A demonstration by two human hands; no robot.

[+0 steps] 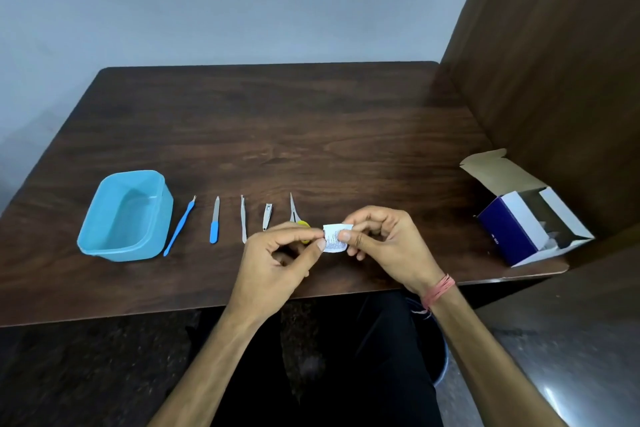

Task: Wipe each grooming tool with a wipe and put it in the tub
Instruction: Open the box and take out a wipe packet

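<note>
Blue tub (100,246) at lower left of frame, five tools in a row to its right. Small white wipe packet (335,239) at centre, pinched between left hand (277,260) and right hand (384,239).

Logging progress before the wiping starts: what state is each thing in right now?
wipe packet: pinched by left hand and right hand
tub: empty, upright
scissors: closed, on table
nail clipper: closed, on table
box: flap open
</note>
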